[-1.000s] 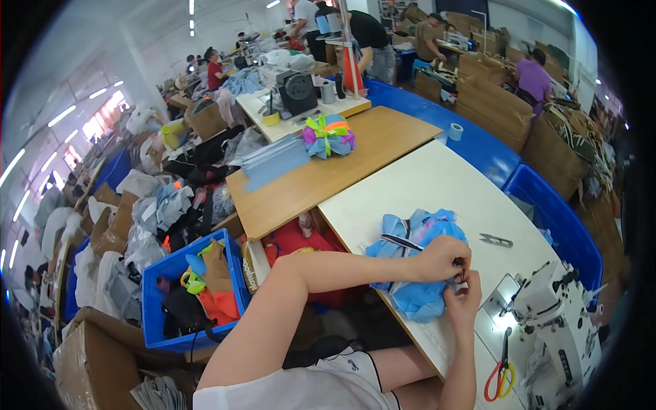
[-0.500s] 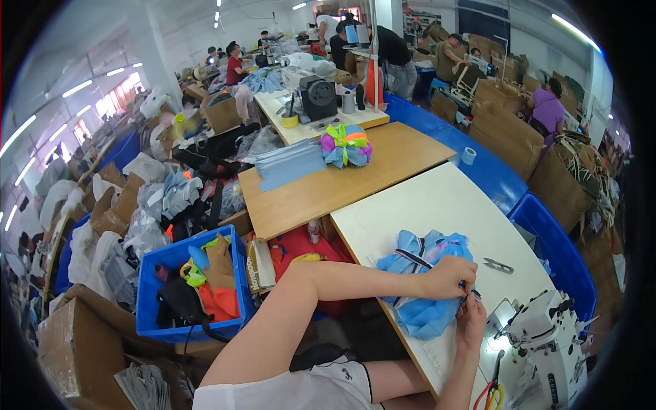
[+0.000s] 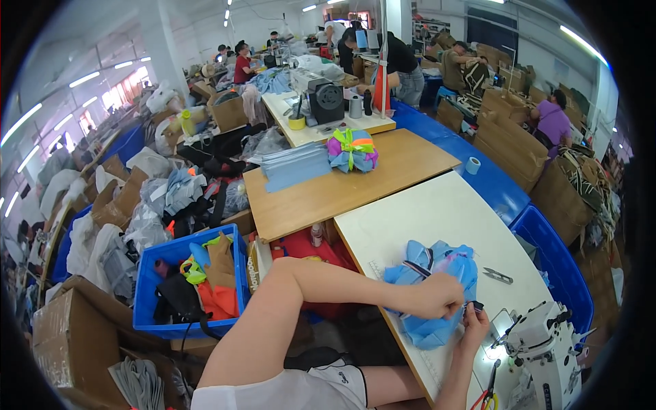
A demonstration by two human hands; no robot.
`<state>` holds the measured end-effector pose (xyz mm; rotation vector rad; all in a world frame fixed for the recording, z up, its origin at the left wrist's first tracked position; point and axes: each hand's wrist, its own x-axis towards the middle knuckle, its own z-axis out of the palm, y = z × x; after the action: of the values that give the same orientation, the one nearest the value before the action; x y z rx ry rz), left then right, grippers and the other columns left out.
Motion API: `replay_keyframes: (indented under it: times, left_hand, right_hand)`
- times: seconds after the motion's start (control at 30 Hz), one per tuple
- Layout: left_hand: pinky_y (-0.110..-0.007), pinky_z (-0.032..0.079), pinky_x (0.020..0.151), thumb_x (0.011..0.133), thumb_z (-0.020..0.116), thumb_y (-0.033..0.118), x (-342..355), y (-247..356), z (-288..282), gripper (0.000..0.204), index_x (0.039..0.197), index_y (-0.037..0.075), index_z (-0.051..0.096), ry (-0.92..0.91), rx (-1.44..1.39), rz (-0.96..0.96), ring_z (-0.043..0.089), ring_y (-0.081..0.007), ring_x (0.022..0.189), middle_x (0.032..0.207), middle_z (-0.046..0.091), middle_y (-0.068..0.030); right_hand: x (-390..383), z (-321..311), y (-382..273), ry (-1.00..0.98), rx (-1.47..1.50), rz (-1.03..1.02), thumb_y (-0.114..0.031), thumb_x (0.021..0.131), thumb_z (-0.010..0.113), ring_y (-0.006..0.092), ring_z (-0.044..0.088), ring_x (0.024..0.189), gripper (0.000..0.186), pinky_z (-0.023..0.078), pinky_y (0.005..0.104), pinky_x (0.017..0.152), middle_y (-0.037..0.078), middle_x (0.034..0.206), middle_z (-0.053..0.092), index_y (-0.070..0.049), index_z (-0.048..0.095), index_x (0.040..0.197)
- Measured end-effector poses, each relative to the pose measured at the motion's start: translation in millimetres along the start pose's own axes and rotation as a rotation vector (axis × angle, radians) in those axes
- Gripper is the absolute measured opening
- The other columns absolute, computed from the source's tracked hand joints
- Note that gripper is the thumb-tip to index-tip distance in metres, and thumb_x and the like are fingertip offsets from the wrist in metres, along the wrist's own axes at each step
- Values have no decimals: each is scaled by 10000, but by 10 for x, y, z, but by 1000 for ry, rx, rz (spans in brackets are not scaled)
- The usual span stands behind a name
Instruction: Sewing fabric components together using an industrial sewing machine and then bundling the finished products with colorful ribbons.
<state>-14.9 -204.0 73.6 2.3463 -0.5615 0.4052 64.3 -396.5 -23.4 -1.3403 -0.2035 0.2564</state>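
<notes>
A crumpled light-blue cloth piece (image 3: 437,330) with dark-and-white trim lies on the white sewing table (image 3: 403,205). Over it is my left hand (image 3: 439,296), its fingers curled together; what they pinch, if anything, is hidden. Just to its right, my right hand (image 3: 475,329) grips a small black piece (image 3: 476,306), perhaps a strap end, at the cloth's right edge. A small gap separates the two hands. Thread snips (image 3: 498,275) lie flat on the table beyond them. The sewing machine (image 3: 547,342) stands lit to the right of my right hand.
Scissors with red and yellow handles (image 3: 486,400) lie by the machine. A brown board (image 3: 403,154) adjoins the table, bearing a colourful bundle (image 3: 352,150) and stacked grey-blue sheets (image 3: 294,167). Blue bins (image 3: 154,318) hold scraps at left and right. Several people work farther back.
My hands were together at the cloth's right edge and have come apart. The left has shifted left and down; the black piece now shows in the right. The whole view has shifted slightly.
</notes>
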Motion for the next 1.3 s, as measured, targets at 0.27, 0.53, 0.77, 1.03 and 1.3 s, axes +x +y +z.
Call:
replay_keyframes:
  times: [0.27, 0.53, 0.77, 1.03, 1.3]
  left_hand:
    - [-425, 490, 630, 694, 788, 69, -75, -29, -189, 117, 730, 26, 685, -110, -84, -198, 675, -301, 753, 730, 659, -115]
    - [-439, 503, 678, 831, 698, 159, 150, -19, -147, 164, 788, 0, 693, -286, 163, -166, 666, -327, 794, 771, 666, -144]
    - [-397, 498, 706, 951, 560, 141, 109, -30, 140, 189, 937, -23, 653, -241, -457, -2, 642, -322, 762, 785, 661, -134]
    - [-407, 458, 642, 1018, 542, 194, 179, -56, 223, 260, 852, -6, 538, 57, -507, -102, 589, -322, 684, 728, 615, -140]
    - [-425, 424, 613, 993, 602, 234, 261, -259, 491, 257, 890, 6, 543, 199, -340, -266, 569, -339, 678, 737, 594, -176]
  right_hand:
    - [51, -6, 119, 52, -147, -81, -201, 946, 714, 42, 497, 639, 165, 365, 217, 578, -36, 727, 613, -63, 671, 867]
    - [16, -21, 205, 51, -191, -202, -169, 942, 706, 47, 510, 637, 185, 388, 218, 572, -22, 756, 624, -46, 608, 845]
    - [0, 54, 210, 26, -281, -360, -123, 937, 678, 53, 507, 671, 178, 412, 237, 577, -1, 764, 602, -45, 546, 849]
    - [100, -14, 257, 97, -370, -348, -127, 953, 667, 61, 508, 657, 213, 417, 240, 575, 11, 744, 595, -21, 525, 836]
    - [-8, 25, 188, 176, -314, -312, -142, 966, 664, 72, 492, 671, 220, 406, 250, 575, 8, 745, 580, -17, 529, 844]
